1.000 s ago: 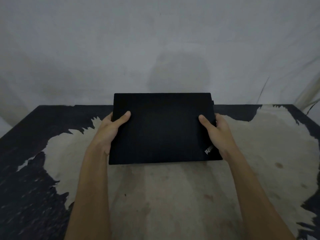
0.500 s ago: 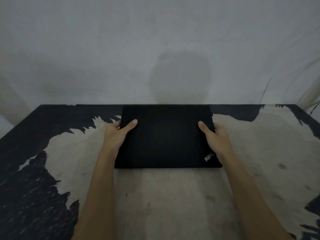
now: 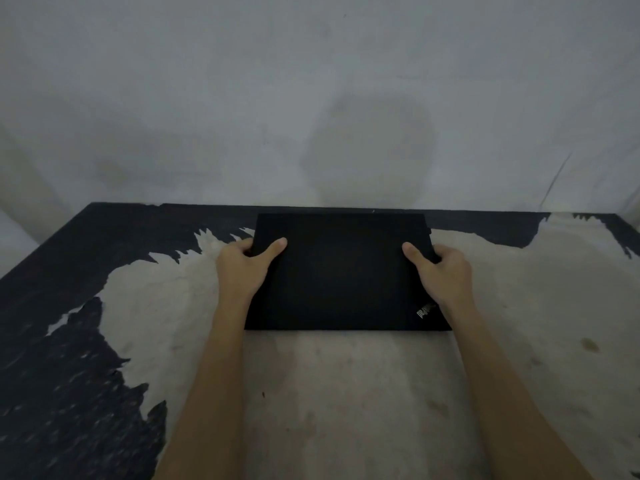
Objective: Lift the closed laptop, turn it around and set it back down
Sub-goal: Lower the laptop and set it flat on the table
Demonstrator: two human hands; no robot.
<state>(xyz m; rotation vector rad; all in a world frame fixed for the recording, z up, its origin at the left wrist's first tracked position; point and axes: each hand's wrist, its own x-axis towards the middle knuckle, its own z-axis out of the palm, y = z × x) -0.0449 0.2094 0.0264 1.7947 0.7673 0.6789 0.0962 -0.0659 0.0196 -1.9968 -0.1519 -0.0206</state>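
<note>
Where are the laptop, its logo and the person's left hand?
laptop (image 3: 343, 275): head view, middle of its black lid.
logo (image 3: 425, 310): head view, silver lettering near the lid's right corner.
left hand (image 3: 242, 268): head view, back of hand.

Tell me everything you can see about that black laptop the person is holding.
The laptop is a flat, matte black rectangle, lid shut, with a small slanted logo near its front right corner. It lies low and about level over the worn table, long edges toward the person and the wall; whether it fully rests there is unclear. The left hand grips its left edge and the right hand its right edge, thumbs on top.
</note>
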